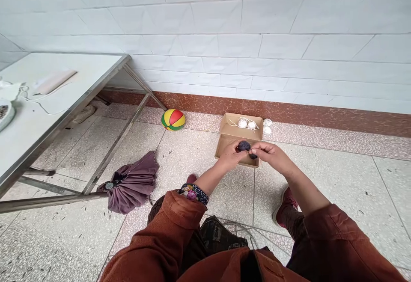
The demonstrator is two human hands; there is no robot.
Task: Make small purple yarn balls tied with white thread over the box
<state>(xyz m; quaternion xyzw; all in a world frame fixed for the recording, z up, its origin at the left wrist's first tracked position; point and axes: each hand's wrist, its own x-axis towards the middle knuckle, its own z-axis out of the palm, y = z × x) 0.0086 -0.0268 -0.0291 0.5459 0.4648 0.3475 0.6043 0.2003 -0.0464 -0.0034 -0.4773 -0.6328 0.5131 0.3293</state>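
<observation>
In front of me, my left hand is closed around a dark ball of yarn. Close beside it, my right hand pinches at the yarn with thumb and forefinger. A second dark bit, perhaps more of the same yarn, shows under the right fingertips. Both hands are over an open cardboard box on the floor. In its raised lid part lie two white yarn balls with a loose strand. More white yarn balls rest on the floor just right of the box.
To the left stands a metal-framed table with a bowl and a cloth-like roll on it. A colourful ball lies by the table leg. A folded purple umbrella is on the floor. A tiled wall runs behind.
</observation>
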